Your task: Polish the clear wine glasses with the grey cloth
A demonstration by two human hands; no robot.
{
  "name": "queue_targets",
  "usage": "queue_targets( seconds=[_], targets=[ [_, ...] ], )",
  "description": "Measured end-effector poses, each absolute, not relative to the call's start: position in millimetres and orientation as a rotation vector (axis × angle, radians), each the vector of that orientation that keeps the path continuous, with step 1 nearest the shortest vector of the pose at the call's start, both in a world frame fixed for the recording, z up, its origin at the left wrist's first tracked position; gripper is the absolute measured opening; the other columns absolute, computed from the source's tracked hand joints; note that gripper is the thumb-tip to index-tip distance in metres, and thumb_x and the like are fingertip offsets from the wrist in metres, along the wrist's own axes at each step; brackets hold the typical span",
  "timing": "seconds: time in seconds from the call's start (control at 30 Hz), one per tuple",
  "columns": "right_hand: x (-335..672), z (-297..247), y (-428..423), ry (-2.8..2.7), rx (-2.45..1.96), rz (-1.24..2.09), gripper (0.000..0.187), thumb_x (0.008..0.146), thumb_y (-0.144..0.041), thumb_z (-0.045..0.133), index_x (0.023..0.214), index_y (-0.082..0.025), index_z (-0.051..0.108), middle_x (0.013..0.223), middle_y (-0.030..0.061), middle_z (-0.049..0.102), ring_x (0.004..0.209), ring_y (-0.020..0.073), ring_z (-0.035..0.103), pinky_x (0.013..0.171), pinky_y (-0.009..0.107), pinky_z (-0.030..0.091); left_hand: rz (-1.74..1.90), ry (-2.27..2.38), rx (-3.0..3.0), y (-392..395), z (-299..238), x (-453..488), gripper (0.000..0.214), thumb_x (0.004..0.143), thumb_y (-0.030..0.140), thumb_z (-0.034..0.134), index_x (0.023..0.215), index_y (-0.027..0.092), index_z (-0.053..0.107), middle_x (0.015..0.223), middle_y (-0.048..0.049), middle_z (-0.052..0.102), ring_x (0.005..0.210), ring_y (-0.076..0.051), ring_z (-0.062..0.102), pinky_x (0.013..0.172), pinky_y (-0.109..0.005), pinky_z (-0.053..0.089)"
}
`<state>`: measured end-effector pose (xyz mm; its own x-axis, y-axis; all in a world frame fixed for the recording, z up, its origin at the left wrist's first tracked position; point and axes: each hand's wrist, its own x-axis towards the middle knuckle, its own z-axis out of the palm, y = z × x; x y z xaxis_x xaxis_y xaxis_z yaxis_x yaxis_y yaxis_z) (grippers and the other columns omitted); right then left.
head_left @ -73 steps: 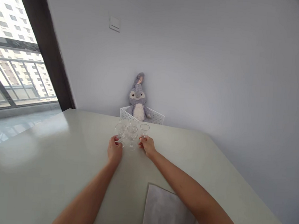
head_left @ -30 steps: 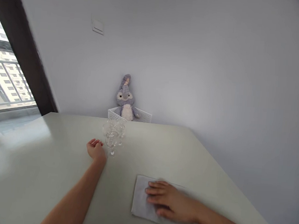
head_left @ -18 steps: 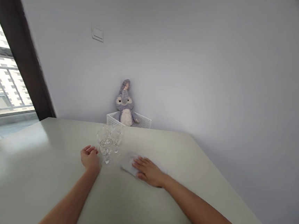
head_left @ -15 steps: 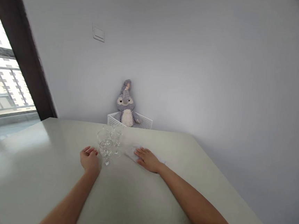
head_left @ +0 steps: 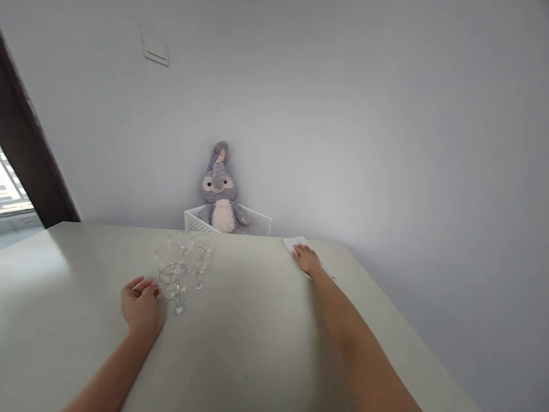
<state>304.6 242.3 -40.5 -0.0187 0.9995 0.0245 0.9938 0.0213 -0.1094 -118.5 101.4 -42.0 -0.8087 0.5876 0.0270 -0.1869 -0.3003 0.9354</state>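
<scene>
My right hand lies flat on a folded white cloth near the far right of the table, fingers stretched out over it. My left hand rests on the table at the left, its fingers loosely bent and a little apart, with nothing seen in them. Just to its right stand several clear stemmed glasses in a tight group. The front glass is nearest to my left fingers; whether they touch it I cannot tell. The glasses overlap, so those behind are partly hidden.
The pale table ends at a grey wall at the back and right. Behind its far edge a grey plush toy sits in a white perforated basket. A dark door frame stands at the left.
My right hand has slid the white cloth away from the glasses, toward the far right of the table. The view has turned slightly right. My left hand stays beside the glasses.
</scene>
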Motion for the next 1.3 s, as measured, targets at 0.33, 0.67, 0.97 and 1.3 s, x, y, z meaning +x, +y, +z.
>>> queue_targets(
  seconds=[0.33,0.67,0.97,1.3],
  targets=[
    [401.8,-41.6,153.6,-1.825,-2.457,-0.054,0.046,0.090,-0.030,0.021,0.130,-0.017,0.038,0.138,0.0117,0.034,0.124,0.0260,0.031,0.097,0.041,0.026,2.128,1.515,0.546,107.0,-45.6,-119.6,0.032,0.057,0.009,0.054,0.086,0.020,0.045,0.074,0.0046,0.052,0.056,-0.006,0.049,0.056,-0.022,0.042],
    [319.8,-38.9,94.9,-1.946,-2.284,-0.113,0.044,0.089,-0.022,0.025,0.128,-0.011,0.040,0.135,0.0159,0.038,0.124,0.0281,0.031,0.098,0.041,0.023,2.097,1.560,0.550,102.6,-38.7,-114.3,0.034,0.057,0.006,0.051,0.088,0.019,0.045,0.072,0.0051,0.052,0.052,-0.005,0.047,0.057,-0.023,0.039],
    [168.7,-38.3,41.8,-2.497,-1.537,0.132,0.046,0.091,-0.031,0.024,0.132,-0.015,0.037,0.141,0.0079,0.031,0.131,0.0232,0.021,0.105,0.039,0.017,2.099,1.518,0.455,101.8,-39.7,-115.7,0.031,0.060,0.008,0.051,0.088,0.019,0.043,0.076,0.0038,0.050,0.057,-0.005,0.049,0.061,-0.021,0.042],
    [136.9,-7.8,-37.5,-2.795,-0.660,0.497,0.041,0.090,-0.032,0.035,0.129,-0.024,0.041,0.139,0.0018,0.035,0.132,0.0177,0.019,0.108,0.037,0.018,2.084,1.560,0.320,95.3,-25.2,-111.3,0.028,0.062,0.009,0.049,0.087,0.019,0.042,0.075,0.0039,0.047,0.055,-0.005,0.046,0.059,-0.022,0.039]
  ],
)
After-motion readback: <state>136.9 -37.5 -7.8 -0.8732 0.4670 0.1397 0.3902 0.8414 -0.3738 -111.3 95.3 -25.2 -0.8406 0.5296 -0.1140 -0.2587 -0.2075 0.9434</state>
